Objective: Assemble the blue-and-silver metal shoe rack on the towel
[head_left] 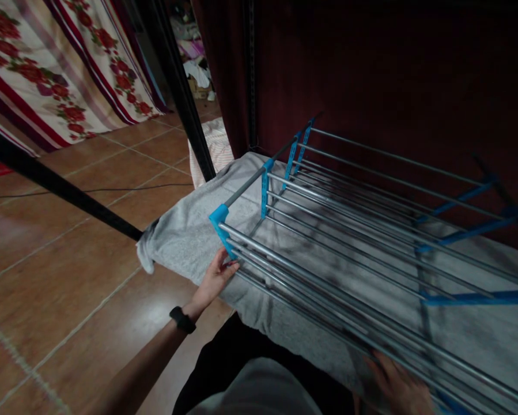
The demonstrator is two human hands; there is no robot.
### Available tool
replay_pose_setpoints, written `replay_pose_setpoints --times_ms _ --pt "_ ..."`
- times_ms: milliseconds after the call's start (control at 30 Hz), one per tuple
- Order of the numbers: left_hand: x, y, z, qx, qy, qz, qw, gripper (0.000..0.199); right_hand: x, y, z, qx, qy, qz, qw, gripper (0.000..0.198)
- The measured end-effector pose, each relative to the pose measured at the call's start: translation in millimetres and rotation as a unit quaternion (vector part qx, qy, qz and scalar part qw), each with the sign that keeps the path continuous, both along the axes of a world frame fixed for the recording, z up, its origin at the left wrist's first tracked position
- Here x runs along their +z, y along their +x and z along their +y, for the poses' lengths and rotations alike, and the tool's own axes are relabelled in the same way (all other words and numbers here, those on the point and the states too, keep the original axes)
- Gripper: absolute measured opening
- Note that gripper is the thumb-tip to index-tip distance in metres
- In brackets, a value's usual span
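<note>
Noting positions from the view's centre. Right hand point(399, 380) at 5 o'clock, under the near rails; fingers partly hidden, so whether they grip cannot be told. Left hand point(218, 275) at 7, black wristband point(182, 320) behind it; fingers bent narrow and apparently holding the lower end of the blue corner piece point(218, 216).

Metal rack point(349, 208) spreads from centre toward 3 and 4, resting on a grey blanket point(176, 236). Judgement: light for its span, stiff along the tubes, smooth enough to slip or roll in the palm; blue joints probably the weaker points, liable to twist. Best hold: outer rails close to the joints, one hand toward each end.

Beyond: tiled floor point(68, 230) at 9, black post point(181, 86) and flowered curtain point(46, 75) toward 10, dark red hanging point(392, 69) at 1.
</note>
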State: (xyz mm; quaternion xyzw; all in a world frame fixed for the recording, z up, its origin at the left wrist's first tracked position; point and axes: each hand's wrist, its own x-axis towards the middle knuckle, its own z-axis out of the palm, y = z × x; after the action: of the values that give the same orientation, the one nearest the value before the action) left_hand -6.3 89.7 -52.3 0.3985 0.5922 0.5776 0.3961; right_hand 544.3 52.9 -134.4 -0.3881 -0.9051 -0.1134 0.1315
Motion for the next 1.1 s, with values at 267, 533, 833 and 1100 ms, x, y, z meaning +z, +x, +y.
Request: replay_pose_setpoints --times_ms 267,533,833,1100 --pt "9.5 -13.3 -0.1 -0.02 -0.025 -0.019 0.999 0.049 2.6 4.9 -4.9 0.01 0.022 -0.044 0.999 0.052" --pt "-8.9 -19.8 4.1 -0.014 -0.007 -0.021 1.0 0.054 -5.1 5.4 -17.4 -0.027 -0.018 -0.061 0.998 0.052" --pt "-3.9 -23.0 7.7 -0.051 -0.016 -0.001 0.999 0.04 2.0 4.6 -17.6 -0.006 -0.016 -0.055 0.998 0.052" --pt "-2.8 -28.9 5.2 -0.069 -0.026 0.013 0.997 0.023 9.5 -2.6 -18.6 -0.042 -0.096 0.047 0.993 0.047"
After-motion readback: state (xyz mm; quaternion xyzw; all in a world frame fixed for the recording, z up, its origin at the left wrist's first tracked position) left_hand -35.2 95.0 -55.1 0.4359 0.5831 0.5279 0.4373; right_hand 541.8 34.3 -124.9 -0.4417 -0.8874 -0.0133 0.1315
